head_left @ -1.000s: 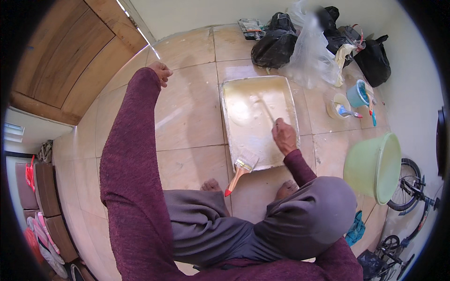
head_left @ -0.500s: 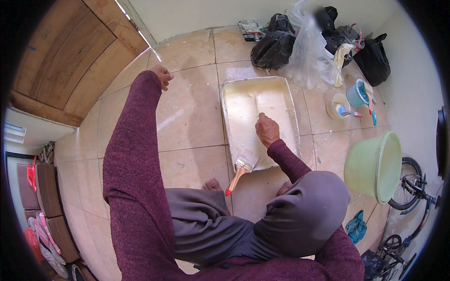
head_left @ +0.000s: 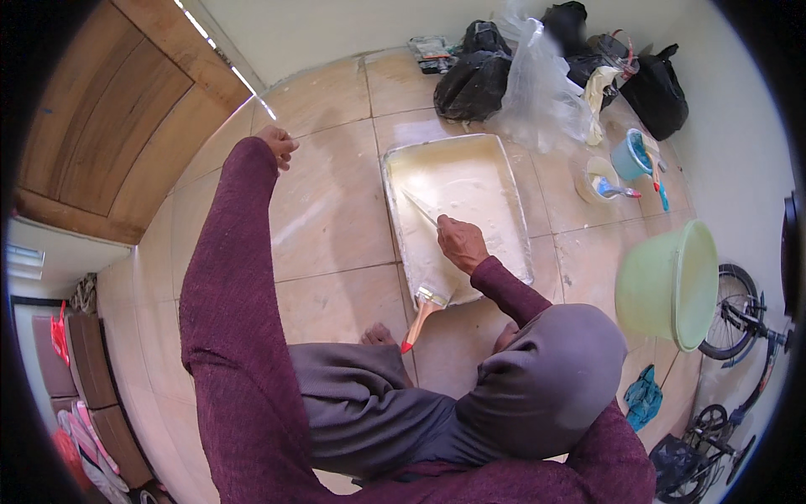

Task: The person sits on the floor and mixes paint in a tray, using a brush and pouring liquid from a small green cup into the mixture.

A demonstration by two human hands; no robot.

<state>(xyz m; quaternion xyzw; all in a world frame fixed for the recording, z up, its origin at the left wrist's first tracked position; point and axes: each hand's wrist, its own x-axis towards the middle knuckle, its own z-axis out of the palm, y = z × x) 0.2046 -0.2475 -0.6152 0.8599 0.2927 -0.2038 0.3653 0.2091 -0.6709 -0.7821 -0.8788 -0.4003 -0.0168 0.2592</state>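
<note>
A shallow rectangular tray [head_left: 518, 210] with a whitish rim stands on the floor before me, holding a layer of cream-coloured paint [head_left: 453, 176]. My right hand [head_left: 462, 244] is above it, closed round a thin pale stick [head_left: 420, 207] whose far end slants toward the paint by the tray's left side. On the near left corner rests a wide paintbrush [head_left: 424, 315], its bristles inside and its red-tipped wooden handle sticking out toward me. My left hand [head_left: 279, 148] hangs in the air beyond my left knee, fingers loosely bent and apart, with nothing seen in them.
A pale green tub [head_left: 655, 290] stands at right. Two small pots, one clear [head_left: 591, 186] and one blue [head_left: 628, 160], hold brushes behind it. Black bags [head_left: 474, 88] and a clear plastic bag [head_left: 546, 97] lie along the back wall. A bicycle [head_left: 735, 323] is far right, a wooden door [head_left: 126, 109] far left.
My right hand has moved left and a little nearer me over the tray. The stick's far end has swung toward the tray's left side. My left arm stays nearly where it was.
</note>
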